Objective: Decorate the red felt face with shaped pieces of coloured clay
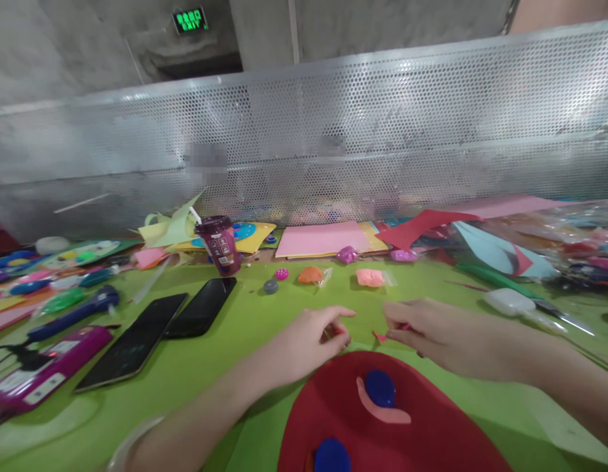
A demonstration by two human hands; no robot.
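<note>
Red shape (446, 429) looks part-done: blue caps (380, 389), pink strip (390, 415) on; red scrap (379, 337) off.
Right hand (432, 334): fingers clamped on scrap; left hand (306, 337): curled, can't tell grip.

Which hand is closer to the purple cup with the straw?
Left. The left hand is nearer to you than the cup and off to its right. The right hand is farther to the right, with the left hand between.
</note>
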